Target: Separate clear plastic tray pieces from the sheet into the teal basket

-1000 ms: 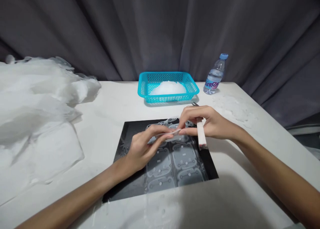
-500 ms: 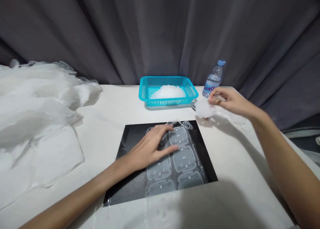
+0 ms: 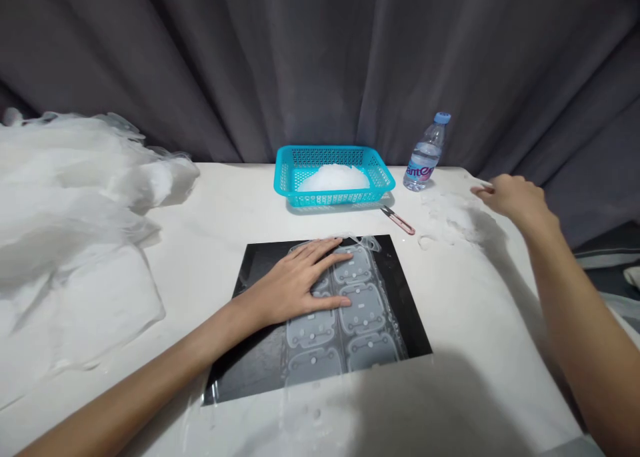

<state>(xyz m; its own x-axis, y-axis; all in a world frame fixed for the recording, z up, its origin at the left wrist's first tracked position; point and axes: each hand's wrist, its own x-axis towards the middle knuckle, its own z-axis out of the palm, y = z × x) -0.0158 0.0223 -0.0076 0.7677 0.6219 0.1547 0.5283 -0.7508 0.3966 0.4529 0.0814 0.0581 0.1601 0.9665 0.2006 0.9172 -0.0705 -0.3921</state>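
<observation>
My left hand [image 3: 303, 284] lies flat with fingers spread on a clear moulded plastic sheet [image 3: 361, 308]. Rounded rectangular panels with small raised dots run in two columns across it. Beneath it is a flat black board [image 3: 260, 264], and the sheet's lower end reaches past the board's front edge. Off to the right, my right hand [image 3: 517, 200] is raised with its fingers closed. A thin whitish tip pokes out beside its fingertips; what it belongs to is hidden. Clear scraps [image 3: 455, 217] lie on the table near that hand.
Behind the board stands a blue basket [image 3: 333, 200] with a white fluffy mound [image 3: 336, 178]. Pink-handled thread snips [image 3: 399, 220] lie right of it, near a water bottle [image 3: 423, 154]. A large pile of white translucent sheets [image 3: 75, 244] covers the left side.
My right hand has moved right, away from the bottle. The whitish piece near its fingers no longer covers the snips. My left hand stays on the sheet, its fingers spread a little wider.
</observation>
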